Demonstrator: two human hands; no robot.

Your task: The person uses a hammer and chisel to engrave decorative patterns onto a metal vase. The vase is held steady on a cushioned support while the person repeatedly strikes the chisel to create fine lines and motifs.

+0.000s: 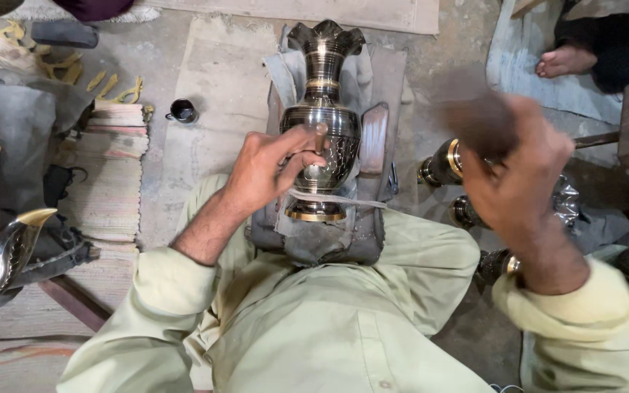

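Dim, soft daylight; glare on vase [323, 116]; right hand [512, 164] motion-blurred.

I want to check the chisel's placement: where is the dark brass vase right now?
In the head view the vase lies centre frame on a grey cloth pad over the person's lap, left hand pressing a small tool against its belly, blurred right hand raised to its right.

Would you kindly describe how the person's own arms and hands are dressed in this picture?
Both arms wear loose, pale yellow-green shirt sleeves. The left sleeve is pushed back, leaving the forearm bare; the right sleeve ends at the wrist. The left hand is bare, with no glove, ring or watch showing. The right hand is motion-blurred, so finer detail cannot be told.
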